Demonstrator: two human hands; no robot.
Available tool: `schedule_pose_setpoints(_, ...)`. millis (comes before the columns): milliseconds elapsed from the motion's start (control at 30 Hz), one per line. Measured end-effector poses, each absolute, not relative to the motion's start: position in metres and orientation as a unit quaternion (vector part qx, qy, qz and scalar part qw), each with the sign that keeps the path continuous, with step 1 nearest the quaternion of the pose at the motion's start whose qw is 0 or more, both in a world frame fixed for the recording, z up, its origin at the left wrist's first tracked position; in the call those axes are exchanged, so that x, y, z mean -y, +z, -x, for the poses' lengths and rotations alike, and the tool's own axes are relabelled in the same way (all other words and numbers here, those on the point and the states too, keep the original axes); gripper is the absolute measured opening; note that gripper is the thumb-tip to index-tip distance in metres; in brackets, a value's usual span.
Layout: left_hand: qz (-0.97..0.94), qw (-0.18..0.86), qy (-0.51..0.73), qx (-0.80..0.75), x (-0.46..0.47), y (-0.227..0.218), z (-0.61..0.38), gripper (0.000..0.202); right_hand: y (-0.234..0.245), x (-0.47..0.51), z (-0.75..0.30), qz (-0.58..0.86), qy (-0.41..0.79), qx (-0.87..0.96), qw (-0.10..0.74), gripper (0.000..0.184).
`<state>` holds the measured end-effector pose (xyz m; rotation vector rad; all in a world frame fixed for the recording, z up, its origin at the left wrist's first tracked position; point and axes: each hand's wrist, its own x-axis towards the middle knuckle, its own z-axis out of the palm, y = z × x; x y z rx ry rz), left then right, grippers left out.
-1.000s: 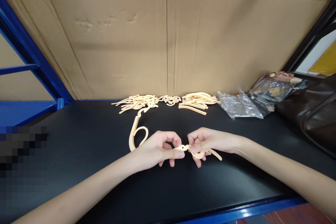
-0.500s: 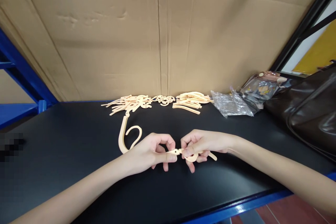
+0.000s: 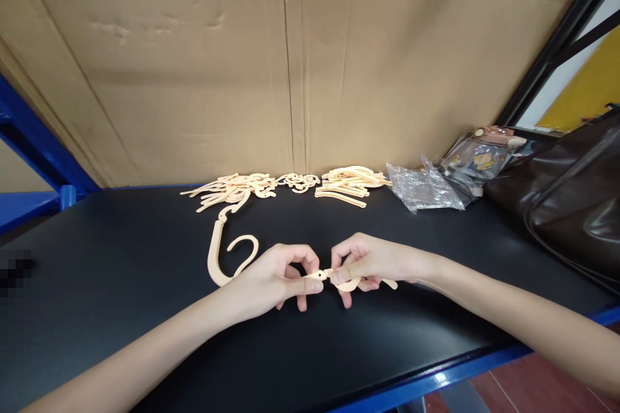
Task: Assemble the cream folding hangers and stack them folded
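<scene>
My left hand (image 3: pixel 278 277) pinches the end of a cream plastic hanger piece (image 3: pixel 318 275), whose small round hole shows beyond the thumb. Facing it, my right hand (image 3: pixel 371 261) grips a curved cream hanger part (image 3: pixel 349 284) between thumb and fingers. A straight tip pokes out past the right palm. The two held ends meet between the fingertips; whether they are joined I cannot tell. Behind my left wrist, a thick curved hanger arm (image 3: pixel 214 251) and an open hook (image 3: pixel 252 246) come into sight; their lower ends are hidden.
Along the cardboard wall (image 3: pixel 194 77) lie a heap of hanger parts (image 3: pixel 237 187), small curved hooks (image 3: pixel 299 182) and a stack of long strips (image 3: pixel 351 181). Clear plastic bags (image 3: pixel 423 187) and a dark leather bag (image 3: pixel 571 187) stand right. A blue edge (image 3: pixel 436 381) borders the black tabletop (image 3: pixel 310 355).
My view has shifted slightly. Both hands keep their pinches, and the held ends sit a little closer together. The thick hanger arm behind the left wrist has swung slightly left.
</scene>
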<state>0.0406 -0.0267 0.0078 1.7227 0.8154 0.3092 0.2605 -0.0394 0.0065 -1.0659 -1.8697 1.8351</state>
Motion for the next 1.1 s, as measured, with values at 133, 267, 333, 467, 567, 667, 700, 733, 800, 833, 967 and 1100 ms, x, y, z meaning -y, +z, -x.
schedule_pose_setpoints(133,-0.729,0.560,0.141,-0.367,0.028,0.005,-0.041,0.022,0.008,0.041,-0.260,0.404,0.585,0.683,0.164,0.034)
schedule_pose_setpoints(267,-0.728,0.556,0.145,-0.373,0.029,0.005,-0.042,0.020,0.008,0.044,-0.258,0.410,0.552,0.698,0.197,0.032)
schedule_pose_setpoints(333,-0.733,0.545,0.144,-0.381,0.029,0.005,-0.042,0.020,0.008,0.047,-0.257,0.420,0.528,0.710,0.201,0.030)
schedule_pose_setpoints(467,-0.745,0.512,0.137,-0.404,0.032,0.008,-0.045,0.020,0.012,0.052,-0.256,0.434,0.456,0.751,0.201,0.023)
schedule_pose_setpoints(567,-0.748,0.495,0.137,-0.420,0.035,0.012,-0.048,0.018,0.017,0.055,-0.255,0.440,0.403,0.780,0.190,0.022)
schedule_pose_setpoints(667,-0.744,0.494,0.142,-0.428,0.037,0.014,-0.051,0.017,0.021,0.058,-0.251,0.449,0.345,0.807,0.168,0.024)
schedule_pose_setpoints(700,-0.740,0.498,0.146,-0.428,0.038,0.015,-0.052,0.017,0.021,0.060,-0.248,0.455,0.307,0.821,0.156,0.024)
schedule_pose_setpoints(733,-0.735,0.504,0.152,-0.428,0.038,0.014,-0.053,0.017,0.022,0.062,-0.246,0.463,0.255,0.837,0.141,0.023)
schedule_pose_setpoints(800,-0.727,0.514,0.161,-0.427,0.038,0.013,-0.053,0.018,0.020,0.066,-0.242,0.478,0.124,0.863,0.105,0.021)
schedule_pose_setpoints(833,-0.724,0.517,0.164,-0.427,0.037,0.012,-0.053,0.018,0.019,0.067,-0.241,0.481,0.066,0.870,0.087,0.019)
schedule_pose_setpoints(967,-0.715,0.526,0.167,-0.430,0.036,0.009,-0.053,0.021,0.013,0.072,-0.241,0.459,-0.027,0.886,0.060,0.017)
schedule_pose_setpoints(1100,-0.711,0.531,0.164,-0.430,0.036,0.008,-0.051,0.023,0.013,0.074,-0.243,0.439,-0.046,0.896,0.049,0.017)
